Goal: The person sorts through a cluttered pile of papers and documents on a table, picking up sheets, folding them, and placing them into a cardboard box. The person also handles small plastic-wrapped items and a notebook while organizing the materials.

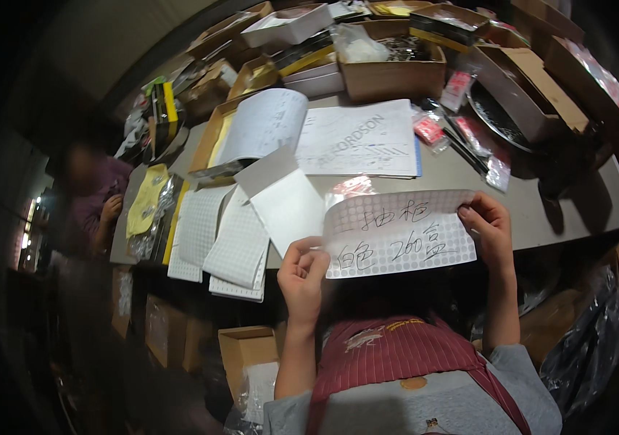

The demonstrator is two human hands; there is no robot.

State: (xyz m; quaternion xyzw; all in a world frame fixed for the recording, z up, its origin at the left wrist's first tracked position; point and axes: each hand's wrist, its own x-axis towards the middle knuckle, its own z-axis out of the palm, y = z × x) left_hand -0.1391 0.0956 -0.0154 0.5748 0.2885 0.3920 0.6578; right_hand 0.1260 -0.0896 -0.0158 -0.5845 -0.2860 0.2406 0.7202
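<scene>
Fingers (314, 262) of left hand (302, 279) pinch lower left edge of one dot-sticker sheet (396, 232); right hand (487, 225) fingers clamp its right edge. Sheet held flat in air between both hands, above near edge of bench (541, 210), dark handwriting across its dots. Left of it on bench: three more dotted sheets (233, 243) fanned together, one blank white card (284, 203), one printed paper sheet (360, 138) behind. Several cardboard boxes (393, 69) crowd far side. Second person's hand (111, 209) at far left, well apart.
</scene>
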